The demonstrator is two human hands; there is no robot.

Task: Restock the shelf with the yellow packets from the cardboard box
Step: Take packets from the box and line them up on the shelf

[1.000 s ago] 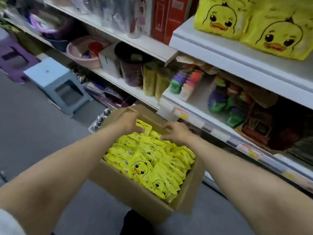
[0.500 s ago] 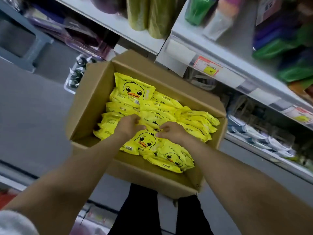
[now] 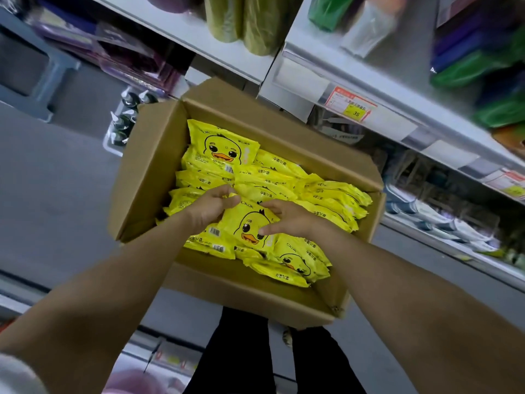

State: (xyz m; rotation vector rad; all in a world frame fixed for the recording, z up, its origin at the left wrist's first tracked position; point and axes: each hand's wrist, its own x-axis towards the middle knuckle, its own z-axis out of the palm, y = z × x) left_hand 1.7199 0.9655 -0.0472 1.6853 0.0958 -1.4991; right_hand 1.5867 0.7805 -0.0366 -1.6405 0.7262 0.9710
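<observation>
The packets (image 3: 326, 194) are bright yellow with black lettering. The top packet (image 3: 247, 223) bears a cartoon duck face in black outline with black eyes and an orange beak, and a white barcode patch sits at its left corner. The box (image 3: 147, 172) is plain brown cardboard. On the right, the shelf (image 3: 306, 78) is pale grey-white, and its price tag (image 3: 350, 105) is red and white with a yellow patch. Far off stand olive-green rolls (image 3: 241, 21) and, to their right, a green bottle (image 3: 326, 9). At far right lie green packs (image 3: 468, 69) under blurred purple-blue ones. The floor (image 3: 56, 180) is grey, the stool (image 3: 34, 75) at far left pale blue-grey, and the trousers (image 3: 235, 351) near the bottom black.
</observation>
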